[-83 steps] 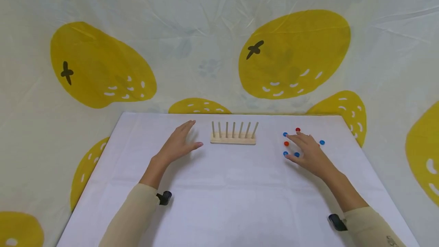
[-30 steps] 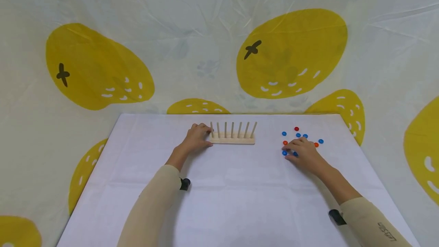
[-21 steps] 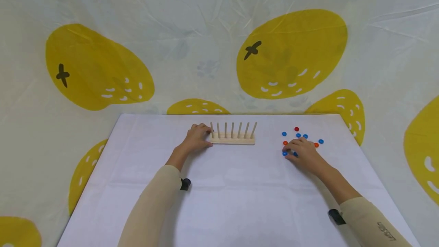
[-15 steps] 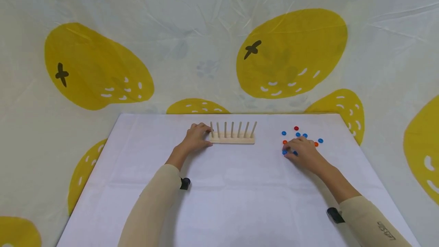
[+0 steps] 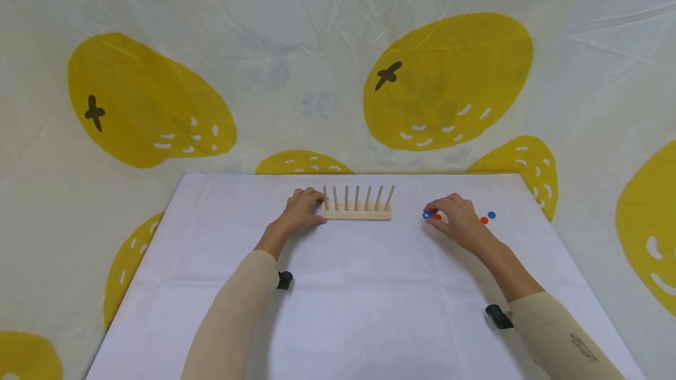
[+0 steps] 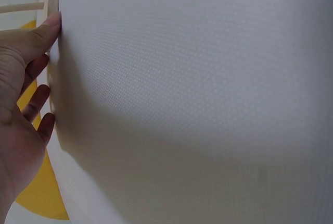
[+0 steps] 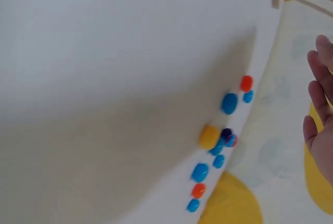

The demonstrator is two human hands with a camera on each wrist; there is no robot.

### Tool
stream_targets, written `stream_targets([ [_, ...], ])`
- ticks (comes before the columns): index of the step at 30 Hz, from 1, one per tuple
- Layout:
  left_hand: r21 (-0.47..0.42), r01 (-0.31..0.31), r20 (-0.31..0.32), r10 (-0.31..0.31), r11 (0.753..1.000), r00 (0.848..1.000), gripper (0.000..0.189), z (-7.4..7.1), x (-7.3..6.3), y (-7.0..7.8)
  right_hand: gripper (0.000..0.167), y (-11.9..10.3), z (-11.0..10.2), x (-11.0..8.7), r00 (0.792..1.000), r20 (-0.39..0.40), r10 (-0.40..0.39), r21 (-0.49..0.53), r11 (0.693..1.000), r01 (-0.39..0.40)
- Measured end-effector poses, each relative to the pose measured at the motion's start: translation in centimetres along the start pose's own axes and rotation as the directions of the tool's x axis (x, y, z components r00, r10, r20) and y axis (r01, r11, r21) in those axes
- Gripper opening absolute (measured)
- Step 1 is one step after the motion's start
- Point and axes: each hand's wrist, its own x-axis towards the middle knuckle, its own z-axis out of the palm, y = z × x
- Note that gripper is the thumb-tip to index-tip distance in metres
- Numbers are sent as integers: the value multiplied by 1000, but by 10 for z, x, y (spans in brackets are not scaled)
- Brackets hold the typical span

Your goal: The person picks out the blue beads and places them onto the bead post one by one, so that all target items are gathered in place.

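Observation:
A wooden stand (image 5: 356, 216) with a row of several upright pegs is near the back of the table. My left hand (image 5: 301, 211) grips its left end, thumb at the front edge and fingers round behind. In the left wrist view the thumb (image 6: 49, 26) presses the stand's edge. My right hand (image 5: 459, 220) pinches a small blue bead (image 5: 426, 215) between thumb and fingertips, right of the stand and raised over the table. An orange bead (image 5: 438, 217) shows behind these fingers. In the right wrist view the hand (image 7: 323, 99) hides the pinched bead.
More beads lie on the right of the table, including an orange one (image 5: 484, 220) and a blue one (image 5: 492, 214). The right wrist view shows a yellow bead (image 7: 209, 137) among several others. A fruit-patterned cloth (image 5: 317, 75) hangs behind the table's back edge.
My left hand has come right to the stand and taken hold of its end. My right hand has picked up a blue bead and moved up and left with it.

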Motion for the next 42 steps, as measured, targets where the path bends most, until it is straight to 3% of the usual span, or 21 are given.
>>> stream_targets([
  [9,-2,-2,-6,2,1000,1000,59,0,-1,-1,22,-25,-12,29,996,-67,-61,20,998,62],
  [19,-8,17,2,-17,1000,1000,57,2,-1,0,22,-54,-11,60,964,-197,-181,57,979,196],
  [29,-21,9,-12,-10,1000,1000,56,0,-3,0,23,-89,-12,92,976,-146,-163,97,979,178],
  [42,-33,23,2,-23,999,1000,55,0,1,-1,22,-128,14,125,982,-46,-185,57,981,188],
])
